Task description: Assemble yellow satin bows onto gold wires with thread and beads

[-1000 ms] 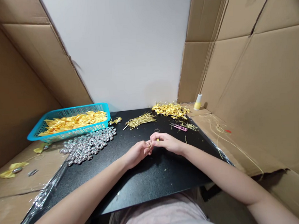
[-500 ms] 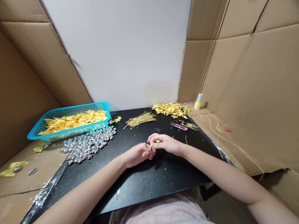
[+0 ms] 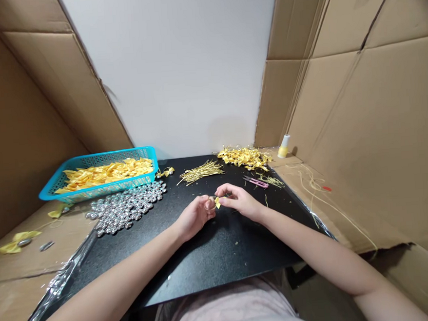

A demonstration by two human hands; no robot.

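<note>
A small yellow bow (image 3: 217, 203) is between my two hands, above the middle of the black table (image 3: 206, 259). My left hand (image 3: 198, 215) is closed on a thin yellow cord that loops by its fingertips, beside the bow. The thumb and fingers of my right hand (image 3: 241, 202) pinch the bow from the right. Behind my hands lies a bundle of gold cords (image 3: 202, 171). Silver beads (image 3: 127, 208) are spread to the left of my left hand.
At the back left, a turquoise basket (image 3: 45, 193) holds yellow bows. A pile of yellow bows with cords (image 3: 245, 157) lies back right, near pink snips (image 3: 256, 181) and cord scraps. A thread spool (image 3: 284, 146) stands by the cardboard wall (image 3: 372, 120).
Both hands have risen slightly and moved a little apart at the fingertips. The yellow bow and a loop of cord now show more plainly between them.
</note>
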